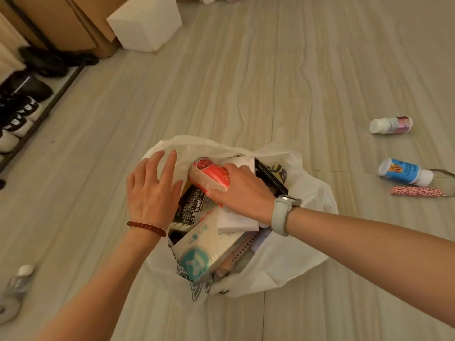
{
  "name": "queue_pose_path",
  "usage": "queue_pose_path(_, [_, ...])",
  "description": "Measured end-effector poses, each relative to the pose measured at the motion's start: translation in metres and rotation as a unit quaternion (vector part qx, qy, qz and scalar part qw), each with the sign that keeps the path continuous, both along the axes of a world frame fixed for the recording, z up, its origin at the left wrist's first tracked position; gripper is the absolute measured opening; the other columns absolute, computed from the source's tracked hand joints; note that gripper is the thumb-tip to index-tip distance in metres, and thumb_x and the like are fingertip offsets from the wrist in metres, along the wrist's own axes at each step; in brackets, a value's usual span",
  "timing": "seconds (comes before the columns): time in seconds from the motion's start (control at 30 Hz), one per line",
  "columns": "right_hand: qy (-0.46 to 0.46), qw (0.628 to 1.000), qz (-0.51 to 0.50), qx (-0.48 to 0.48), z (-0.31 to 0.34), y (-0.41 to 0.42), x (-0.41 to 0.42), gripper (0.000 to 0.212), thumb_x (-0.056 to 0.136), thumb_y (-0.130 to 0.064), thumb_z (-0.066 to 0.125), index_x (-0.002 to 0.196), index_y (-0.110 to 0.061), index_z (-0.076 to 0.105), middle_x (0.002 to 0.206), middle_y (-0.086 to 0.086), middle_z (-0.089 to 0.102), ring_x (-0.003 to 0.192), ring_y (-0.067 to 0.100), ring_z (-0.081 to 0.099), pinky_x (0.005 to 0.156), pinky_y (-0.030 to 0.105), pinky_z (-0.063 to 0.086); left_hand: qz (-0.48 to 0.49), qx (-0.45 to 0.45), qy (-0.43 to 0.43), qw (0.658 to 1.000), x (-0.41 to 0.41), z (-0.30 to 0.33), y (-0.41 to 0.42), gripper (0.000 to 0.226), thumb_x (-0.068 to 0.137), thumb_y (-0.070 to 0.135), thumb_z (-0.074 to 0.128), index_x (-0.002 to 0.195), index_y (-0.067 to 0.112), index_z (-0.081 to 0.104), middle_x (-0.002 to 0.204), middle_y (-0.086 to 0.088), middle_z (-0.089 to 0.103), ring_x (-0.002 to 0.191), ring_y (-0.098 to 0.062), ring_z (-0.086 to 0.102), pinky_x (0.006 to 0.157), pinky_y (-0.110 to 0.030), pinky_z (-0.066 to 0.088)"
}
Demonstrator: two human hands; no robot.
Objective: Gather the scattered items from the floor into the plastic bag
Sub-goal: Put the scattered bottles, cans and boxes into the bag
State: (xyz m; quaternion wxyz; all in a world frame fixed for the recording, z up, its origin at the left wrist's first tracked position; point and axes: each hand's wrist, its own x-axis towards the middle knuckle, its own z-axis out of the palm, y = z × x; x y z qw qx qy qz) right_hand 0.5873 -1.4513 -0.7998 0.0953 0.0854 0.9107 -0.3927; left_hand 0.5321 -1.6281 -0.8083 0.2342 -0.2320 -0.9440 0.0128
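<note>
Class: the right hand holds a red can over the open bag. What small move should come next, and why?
Probably release the red can into the plastic bag: the right hand already holds it inside the opening, while the left hand spreads the rim.

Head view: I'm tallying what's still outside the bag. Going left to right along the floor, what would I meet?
Clear bottle → plastic bag → white-capped bottle → blue-labelled bottle. The leopard-print item overlaps it sideways, so it is omitted.

A home entryway: shoe rack [37,94], cardboard boxes [73,25], tiled floor [221,82].
</note>
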Motion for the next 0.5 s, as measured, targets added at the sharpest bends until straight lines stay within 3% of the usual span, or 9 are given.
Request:
queue_pose_path(0.1, [0.035,0.998,0.03,-0.03,0.003,-0.009,-0.014,0.058,0.08,-0.041,0.059,0.131,-0.022,0.039,0.123,0.011,0.05,0.106,0.027,0.051,0.085,0.037,0.047,0.083,0.002,-0.095,0.992,-0.005,0.0,-0.006,0.07,0.072,0.03,0.071,0.132,0.011,0.04,0.137,-0.022,0.042,0.119,-0.044,0.04,0.092,-0.053,0.036])
queue_pose_path(0.17, [0.034,0.997,0.062,-0.032,0.004,-0.015,-0.018,0.056,0.084,-0.028,0.055,0.136,-0.021,0.035,0.13,0.013,0.044,0.113,0.029,0.048,0.09,0.032,0.042,0.121,0.037,-0.21,0.969,-0.013,-0.003,-0.01,0.071,0.079,0.03,0.064,0.139,0.014,0.029,0.14,-0.022,0.038,0.125,-0.042,0.035,0.099,-0.052,0.032])
queue_pose_path(0.2, [0.034,0.996,0.081,-0.015,0.002,-0.017,-0.018,0.055,0.085,-0.022,0.052,0.137,-0.02,0.034,0.132,0.015,0.041,0.114,0.032,0.049,0.091,0.033,0.041,0.132,0.084,-0.28,0.947,-0.016,-0.005,-0.012,0.071,0.082,0.03,0.061,0.141,0.016,0.024,0.137,-0.02,0.043,0.124,-0.039,0.039,0.098,-0.049,0.035])
queue_pose_path(0.3, [0.036,0.985,0.152,0.08,-0.011,-0.02,-0.01,0.038,0.088,-0.016,0.045,0.125,-0.013,0.05,0.124,0.013,0.05,0.109,0.032,0.052,0.09,0.04,0.046,0.198,0.286,-0.425,0.836,-0.015,-0.007,-0.01,0.068,0.083,0.029,0.061,0.14,0.014,0.026,0.13,-0.018,0.05,0.117,-0.034,0.049,0.095,-0.042,0.04])
queue_pose_path(0.37, [0.041,0.97,0.201,0.131,-0.019,-0.02,-0.001,0.033,0.089,-0.015,0.043,0.12,-0.01,0.054,0.123,0.011,0.055,0.108,0.03,0.053,0.091,0.041,0.046,0.231,0.321,-0.432,0.81,-0.013,-0.012,-0.01,0.056,0.083,0.022,0.061,0.133,0.01,0.038,0.123,-0.018,0.055,0.11,-0.034,0.053,0.09,-0.04,0.043])
queue_pose_path(0.5, [0.045,0.958,0.241,0.145,-0.024,-0.015,0.005,0.045,0.091,-0.016,0.04,0.136,-0.013,0.035,0.144,0.008,0.039,0.131,0.026,0.034,0.111,0.041,0.025,0.236,0.374,-0.372,0.816,-0.015,-0.011,-0.013,0.022,0.084,0.015,0.055,0.104,0.006,0.061,0.095,-0.015,0.065,0.089,-0.032,0.059,0.078,-0.039,0.047])
